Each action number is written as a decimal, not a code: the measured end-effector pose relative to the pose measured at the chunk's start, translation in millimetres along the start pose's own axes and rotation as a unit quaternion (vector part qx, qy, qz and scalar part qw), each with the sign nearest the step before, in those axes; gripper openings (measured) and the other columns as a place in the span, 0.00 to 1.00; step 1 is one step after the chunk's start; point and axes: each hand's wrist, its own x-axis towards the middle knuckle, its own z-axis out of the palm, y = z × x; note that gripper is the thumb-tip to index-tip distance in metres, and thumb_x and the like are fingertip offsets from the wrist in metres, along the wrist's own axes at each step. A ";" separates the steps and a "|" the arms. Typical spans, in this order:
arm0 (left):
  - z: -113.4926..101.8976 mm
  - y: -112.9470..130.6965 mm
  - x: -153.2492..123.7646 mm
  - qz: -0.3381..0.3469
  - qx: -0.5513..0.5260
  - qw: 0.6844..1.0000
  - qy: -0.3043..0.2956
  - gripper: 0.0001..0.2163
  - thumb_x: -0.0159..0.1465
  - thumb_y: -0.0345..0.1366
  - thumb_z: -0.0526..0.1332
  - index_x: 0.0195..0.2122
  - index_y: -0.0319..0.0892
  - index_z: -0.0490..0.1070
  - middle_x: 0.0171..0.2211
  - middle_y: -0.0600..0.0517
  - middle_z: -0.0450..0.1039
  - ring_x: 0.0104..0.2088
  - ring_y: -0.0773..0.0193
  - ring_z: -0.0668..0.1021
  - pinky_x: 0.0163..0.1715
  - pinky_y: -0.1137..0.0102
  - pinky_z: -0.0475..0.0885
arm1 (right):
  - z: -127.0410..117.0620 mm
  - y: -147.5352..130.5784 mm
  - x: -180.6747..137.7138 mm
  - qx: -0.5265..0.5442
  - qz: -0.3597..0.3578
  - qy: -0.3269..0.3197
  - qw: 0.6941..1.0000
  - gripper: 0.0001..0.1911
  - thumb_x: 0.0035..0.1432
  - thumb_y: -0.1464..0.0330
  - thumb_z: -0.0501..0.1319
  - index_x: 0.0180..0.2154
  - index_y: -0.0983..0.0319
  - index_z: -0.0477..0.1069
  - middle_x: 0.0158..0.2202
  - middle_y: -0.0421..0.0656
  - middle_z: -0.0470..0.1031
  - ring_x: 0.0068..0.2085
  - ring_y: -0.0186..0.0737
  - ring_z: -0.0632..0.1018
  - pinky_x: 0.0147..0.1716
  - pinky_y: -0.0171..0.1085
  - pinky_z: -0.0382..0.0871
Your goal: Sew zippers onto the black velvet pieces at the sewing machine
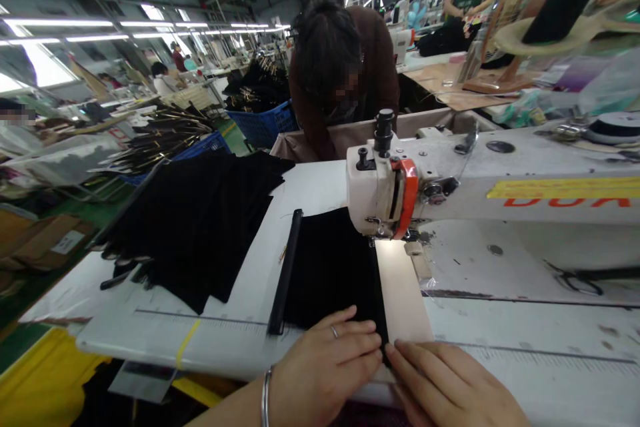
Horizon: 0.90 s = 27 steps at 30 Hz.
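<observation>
Cloth (pixel 330 263), black and flat, lies in front of the machine (pixel 370 183), with its far part going under the machine's head. The left hand (pixel 333 360) is open, and its fingers rest on the near end of the cloth. It has a ring (pixel 334 331) on one finger and a bangle (pixel 266 397) at the wrist. The right hand (pixel 445 380) is close beside it, fingers straight and together, with the tips at the right edge of the cloth. I cannot tell if it pinches the edge. Low down, to the near left of the machine, is a yellow bin (pixel 50 373). The white table (pixel 257 277) spreads out around the foot of the machine. A thin black strip (pixel 286 273) lies along the left side of the cloth, left of the machine. Past it, more to the left of the machine, is a big black pile (pixel 200 213). The machine is white with an orange part (pixel 409 197) on its head. Just behind the machine, a person in a brown top (pixel 377 47) bends down over a pale box (pixel 420 123). Farther back and left of the machine is a blue basket (pixel 260 123).
</observation>
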 end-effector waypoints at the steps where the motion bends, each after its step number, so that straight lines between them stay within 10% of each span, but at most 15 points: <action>1: 0.6 -1.8 1.0 0.001 0.003 1.000 0.007 0.12 0.68 0.30 0.52 0.51 0.40 0.68 0.54 0.51 0.72 0.58 0.62 0.69 0.65 0.61 0.55 | -0.5 1.3 2.8 0.002 0.000 0.006 1.000 0.15 0.65 0.70 0.51 0.47 0.58 0.73 0.41 0.38 0.78 0.39 0.35 0.76 0.40 0.35 0.71; 27: 2.2 -69.1 55.7 -0.014 0.114 0.992 0.057 0.10 0.67 0.26 0.54 0.47 0.36 0.69 0.50 0.48 0.72 0.54 0.62 0.72 0.59 0.63 0.66 | 20.8 43.4 52.1 0.017 0.097 -0.088 0.991 0.19 0.59 0.66 0.59 0.52 0.61 0.68 0.46 0.43 0.72 0.47 0.42 0.71 0.47 0.43 0.69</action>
